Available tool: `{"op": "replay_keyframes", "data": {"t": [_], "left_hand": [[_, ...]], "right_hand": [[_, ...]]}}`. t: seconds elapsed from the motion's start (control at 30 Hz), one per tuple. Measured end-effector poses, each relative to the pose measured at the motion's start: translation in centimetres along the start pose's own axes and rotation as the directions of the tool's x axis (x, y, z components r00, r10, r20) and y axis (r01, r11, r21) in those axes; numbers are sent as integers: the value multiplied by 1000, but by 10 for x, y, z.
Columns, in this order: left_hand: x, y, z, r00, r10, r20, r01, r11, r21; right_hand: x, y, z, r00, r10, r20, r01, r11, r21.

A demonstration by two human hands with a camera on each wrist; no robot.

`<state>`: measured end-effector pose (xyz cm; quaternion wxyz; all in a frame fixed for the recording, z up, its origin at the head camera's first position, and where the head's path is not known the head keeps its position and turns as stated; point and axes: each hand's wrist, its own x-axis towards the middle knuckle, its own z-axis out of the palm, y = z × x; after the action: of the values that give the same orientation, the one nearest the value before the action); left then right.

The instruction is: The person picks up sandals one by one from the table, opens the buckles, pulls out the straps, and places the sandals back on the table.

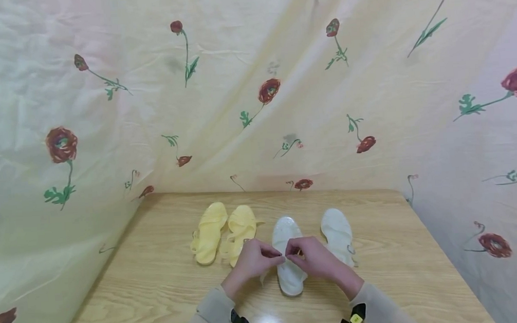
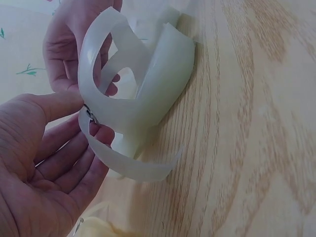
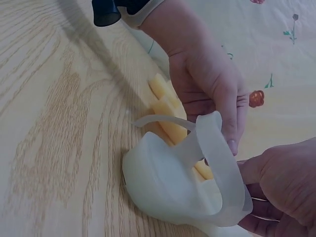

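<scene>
A white sandal (image 1: 287,230) on a wooden table (image 1: 159,284), its strap (image 3: 215,153) pinched from both sides.
The left hand (image 1: 257,259) pinches the strap by its metal buckle (image 2: 91,116), the right hand (image 1: 311,257) pinching just beside it. Left of that sandal lie two yellow sandals (image 1: 211,237); right of it, a second white one (image 1: 336,228); behind it hangs flowered cloth (image 1: 220,110).

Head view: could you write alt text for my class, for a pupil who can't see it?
A person's hands pinch at a white sandal on a wood-grain table. A second white sandal lies to the right, and two yellow sandals lie to the left. Floral cloth hangs behind and on both sides.
</scene>
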<state>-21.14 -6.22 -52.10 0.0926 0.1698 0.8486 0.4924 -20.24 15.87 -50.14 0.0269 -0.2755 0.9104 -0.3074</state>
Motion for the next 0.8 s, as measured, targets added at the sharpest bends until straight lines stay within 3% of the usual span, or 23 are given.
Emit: {"op": "replay_keyframes", "data": {"t": [0.37,0.8], "left_hand": [[-2,0,-1,1000,11,-8,-11,1000,2],[0,-3,1,998,59,-31,-59,998,0]], "right_hand": [[-3,1,0,1000,-18,-23,17,999,-39],[8,-1,1,1000,-29,8,29,999,14]]}}
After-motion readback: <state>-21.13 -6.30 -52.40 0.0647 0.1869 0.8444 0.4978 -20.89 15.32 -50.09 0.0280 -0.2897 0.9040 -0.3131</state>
